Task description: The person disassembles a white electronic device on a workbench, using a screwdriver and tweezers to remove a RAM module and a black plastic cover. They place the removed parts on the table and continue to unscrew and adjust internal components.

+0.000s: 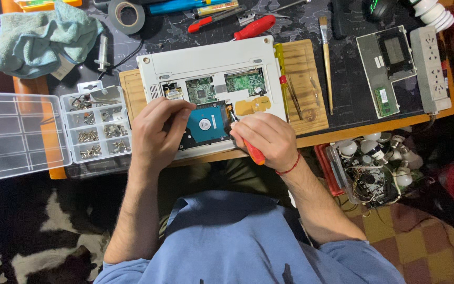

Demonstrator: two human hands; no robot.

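You sit at a table (374, 126) with a wooden edge and a dark mat (353, 63) on top. A wooden board (303, 68) lies on the mat, and an open white laptop (206, 60) rests on the board. On your left side sits a clear box of screws (98, 129) with its lid open flat. A blue cloth (38, 34) lies at the far left corner, near a roll of tape (126, 14). A paintbrush (326, 58), a grey cover plate (387, 68) and a white power strip (431, 68) lie to your right.
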